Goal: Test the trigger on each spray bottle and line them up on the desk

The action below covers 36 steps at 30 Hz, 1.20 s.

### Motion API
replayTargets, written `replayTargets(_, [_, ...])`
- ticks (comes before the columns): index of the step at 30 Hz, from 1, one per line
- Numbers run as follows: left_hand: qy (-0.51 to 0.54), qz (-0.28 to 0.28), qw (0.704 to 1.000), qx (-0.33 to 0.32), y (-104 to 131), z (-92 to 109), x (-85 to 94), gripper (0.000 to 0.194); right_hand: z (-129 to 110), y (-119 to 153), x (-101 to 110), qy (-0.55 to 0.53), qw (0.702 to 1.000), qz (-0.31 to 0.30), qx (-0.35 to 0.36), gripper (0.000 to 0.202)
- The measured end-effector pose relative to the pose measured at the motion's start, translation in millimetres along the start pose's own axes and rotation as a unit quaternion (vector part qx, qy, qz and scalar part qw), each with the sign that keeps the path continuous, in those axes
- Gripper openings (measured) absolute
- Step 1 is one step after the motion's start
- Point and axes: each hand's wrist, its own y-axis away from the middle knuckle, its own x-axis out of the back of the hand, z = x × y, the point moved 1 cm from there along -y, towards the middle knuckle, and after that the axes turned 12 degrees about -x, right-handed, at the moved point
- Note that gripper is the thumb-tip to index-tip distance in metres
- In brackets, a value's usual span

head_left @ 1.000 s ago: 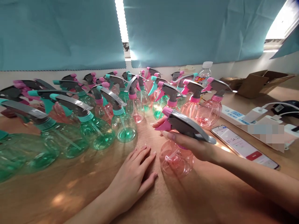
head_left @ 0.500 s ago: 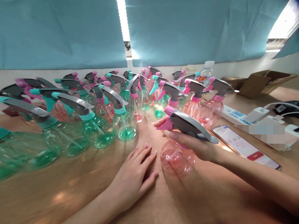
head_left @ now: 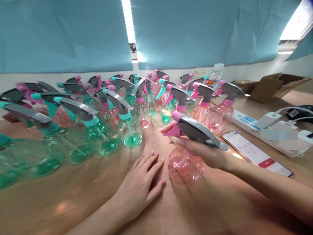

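My right hand (head_left: 205, 151) grips a pink spray bottle (head_left: 184, 168) around the neck, just under its grey sprayer head. The bottle stands upright, its pink nozzle and trigger pointing left; part of its collar is hidden behind the fingers. To its left, my left hand (head_left: 143, 184) lies flat on the wooden table (head_left: 93, 209), fingers stretched out and holding nothing. A green spray bottle (head_left: 130, 133) with a turquoise collar is nearest beyond the left fingertips. Close behind the held bottle stands another pink spray bottle (head_left: 201, 111).
Several green and pink spray bottles crowd the left and back, including a green one (head_left: 102, 138). On the right lie a phone (head_left: 258, 153) showing a timer, a power strip (head_left: 246, 120) with chargers, and a cardboard box (head_left: 269, 89). A clear bottle (head_left: 216, 75) stands behind.
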Motion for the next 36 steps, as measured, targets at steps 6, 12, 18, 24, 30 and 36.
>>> replayTargets(6, [-0.001,-0.008,1.000,-0.001,-1.5,0.8,1.7,0.044,1.4,0.3,-0.6,0.011,1.000,0.014,-0.025,0.016])
replayTargets(12, [-0.001,-0.004,1.000,-0.003,-1.4,0.8,1.6,0.044,6.3,0.4,-1.9,0.028,0.999,0.019,-0.031,0.019])
replayTargets(18, [0.002,-0.009,1.000,-0.003,-1.7,2.0,1.8,0.045,12.4,-1.5,-3.0,0.032,0.999,0.029,-0.028,0.027])
replayTargets(24, [0.005,-0.008,1.000,0.001,-2.0,1.8,2.0,0.045,15.3,-2.1,-3.1,0.038,0.998,0.027,-0.029,0.030])
replayTargets(30, [0.003,-0.002,1.000,0.002,-1.8,0.9,1.6,0.044,11.9,0.8,-1.4,0.069,0.997,0.027,-0.036,0.030])
replayTargets(36, [0.010,0.000,1.000,0.003,-1.4,0.8,2.1,0.044,10.9,0.6,-2.0,0.063,0.997,0.024,-0.046,0.030])
